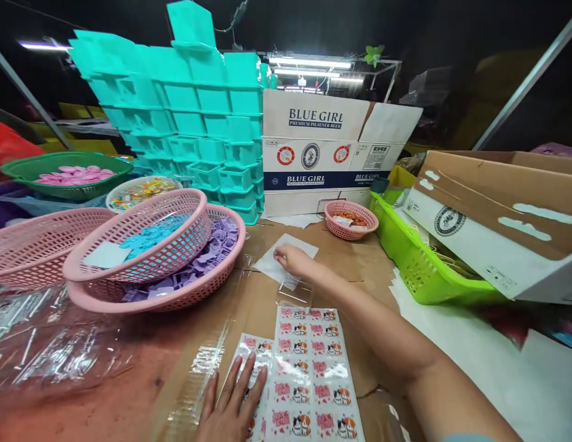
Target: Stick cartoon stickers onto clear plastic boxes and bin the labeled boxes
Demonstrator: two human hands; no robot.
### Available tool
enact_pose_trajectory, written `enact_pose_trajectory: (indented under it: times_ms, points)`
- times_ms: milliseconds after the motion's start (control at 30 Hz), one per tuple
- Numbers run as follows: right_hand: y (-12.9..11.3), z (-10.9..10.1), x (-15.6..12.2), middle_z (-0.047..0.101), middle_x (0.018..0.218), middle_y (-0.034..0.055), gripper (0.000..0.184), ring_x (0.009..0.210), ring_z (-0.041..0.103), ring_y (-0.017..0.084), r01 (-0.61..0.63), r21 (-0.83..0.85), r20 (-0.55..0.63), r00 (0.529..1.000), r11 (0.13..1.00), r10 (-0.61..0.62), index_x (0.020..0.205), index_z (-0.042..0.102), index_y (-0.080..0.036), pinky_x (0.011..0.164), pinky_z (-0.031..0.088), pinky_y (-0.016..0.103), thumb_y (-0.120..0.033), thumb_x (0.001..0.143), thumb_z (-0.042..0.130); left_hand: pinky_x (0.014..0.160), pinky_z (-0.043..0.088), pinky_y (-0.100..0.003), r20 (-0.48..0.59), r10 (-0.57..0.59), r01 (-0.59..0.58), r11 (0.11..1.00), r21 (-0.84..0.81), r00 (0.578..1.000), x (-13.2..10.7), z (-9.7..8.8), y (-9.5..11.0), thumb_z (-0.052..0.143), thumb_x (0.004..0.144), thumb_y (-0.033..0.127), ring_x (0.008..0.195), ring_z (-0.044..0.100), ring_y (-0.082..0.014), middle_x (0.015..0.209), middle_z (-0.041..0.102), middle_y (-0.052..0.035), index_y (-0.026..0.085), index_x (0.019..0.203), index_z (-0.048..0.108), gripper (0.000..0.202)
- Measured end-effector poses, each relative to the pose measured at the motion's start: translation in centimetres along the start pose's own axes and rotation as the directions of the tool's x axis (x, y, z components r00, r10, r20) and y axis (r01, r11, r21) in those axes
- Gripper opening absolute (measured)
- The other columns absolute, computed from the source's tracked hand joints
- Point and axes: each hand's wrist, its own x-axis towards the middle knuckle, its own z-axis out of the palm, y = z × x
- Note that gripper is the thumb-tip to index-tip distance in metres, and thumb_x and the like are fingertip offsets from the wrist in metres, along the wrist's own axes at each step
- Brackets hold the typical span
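In the head view, the left hand (233, 399) lies flat, fingers spread wide, on the left sticker sheet (258, 345), probably to steady it. Beside it lies the glossy right sticker sheet (316, 374). Farther off, the right hand (292, 261) curls its fingers narrowly over smooth white paper (305, 245); I cannot tell whether they pinch anything. A clear plastic box (293, 294) sits near, likely for easy reach. Left, 2 stacked pink lattice baskets (190, 241) hold small pieces (159, 236).

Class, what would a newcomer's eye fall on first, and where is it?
First, probably the tall stack of turquoise bins, back left of centre, with a white Blue Girl beer carton just right of it. In the foreground, the left hand rests on a sheet of cat stickers.
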Motion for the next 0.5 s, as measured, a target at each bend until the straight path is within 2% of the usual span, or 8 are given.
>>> enact_pose_trajectory:
  times_ms: [67, 167, 267, 367, 433, 500]
  points:
    - [-0.5, 0.6, -4.8, 0.064, 0.107, 0.0079, 0.025, 0.099, 0.060, 0.019, 0.076, 0.037, 0.064, 0.995, 0.996, -0.078, 0.104, 0.065, -0.019, 0.086, 0.045, 0.029, -0.039, 0.092, 0.055, 0.117, 0.002, -0.052, -0.029, 0.024, -0.024, 1.000, 0.004, 0.999, 0.8, -1.0, 1.2, 0.048, 0.080, 0.070, 0.137, 0.036, -0.0335, 0.150, 0.040, -0.0101, 0.027, 0.150, 0.030, 0.085]
    - [-1.1, 1.2, -10.2, 0.062, 0.114, 0.0112, 0.048, 0.106, 0.058, 0.023, 0.137, 0.132, 0.094, 0.984, 0.982, -0.150, 0.113, 0.060, -0.017, 0.091, 0.045, 0.033, -0.047, 0.077, 0.072, 0.116, 0.008, -0.053, 0.053, -0.001, 0.002, 1.000, -0.024, 0.999, 1.8, -2.8, 3.5, 0.043, 0.082, 0.072, 0.141, 0.030, -0.0342, 0.154, 0.033, -0.0123, 0.024, 0.150, 0.032, 0.085]
    - [-1.4, 1.2, -13.1, 0.057, 0.125, 0.0131, 0.064, 0.114, 0.055, 0.025, 0.162, 0.184, 0.083, 0.980, 0.969, -0.180, 0.126, 0.052, -0.016, 0.098, 0.042, 0.037, -0.045, 0.074, 0.075, 0.114, 0.014, -0.057, 0.197, -0.070, 0.090, 0.992, -0.092, 0.978, 2.5, -4.3, 5.4, 0.038, 0.084, 0.072, 0.143, 0.025, -0.0354, 0.157, 0.026, -0.0121, 0.023, 0.150, 0.030, 0.083]
    - [-1.8, 1.1, -15.6, 0.051, 0.136, 0.0143, 0.082, 0.124, 0.048, 0.032, 0.183, 0.119, 0.183, 0.962, 0.976, -0.203, 0.135, 0.047, -0.019, 0.103, 0.038, 0.046, -0.053, 0.067, 0.077, 0.113, 0.015, -0.059, 0.304, -0.102, 0.152, 0.978, -0.144, 0.947, 2.8, -5.1, 6.1, 0.035, 0.083, 0.074, 0.144, 0.022, -0.0356, 0.158, 0.023, -0.0122, 0.023, 0.151, 0.028, 0.086]
    - [-1.8, 1.2, -17.8, 0.051, 0.136, 0.0150, 0.084, 0.126, 0.045, 0.034, 0.176, 0.053, 0.222, 0.958, 0.983, -0.183, 0.138, 0.045, -0.020, 0.103, 0.037, 0.049, -0.048, 0.066, 0.078, 0.114, 0.014, -0.060, 0.345, -0.111, 0.174, 0.972, -0.157, 0.932, 2.8, -5.4, 6.1, 0.034, 0.083, 0.076, 0.145, 0.020, -0.0353, 0.158, 0.022, -0.0124, 0.022, 0.151, 0.029, 0.087]
    - [-1.4, 1.2, -20.1, 0.053, 0.134, 0.0147, 0.073, 0.126, 0.045, 0.033, 0.152, -0.004, 0.199, 0.969, 0.988, -0.148, 0.137, 0.046, -0.019, 0.103, 0.037, 0.049, -0.036, 0.072, 0.073, 0.114, 0.013, -0.060, 0.371, -0.118, 0.189, 0.969, -0.160, 0.921, 2.9, -5.6, 6.2, 0.033, 0.082, 0.077, 0.146, 0.018, -0.0353, 0.159, 0.021, -0.0121, 0.022, 0.150, 0.030, 0.087]
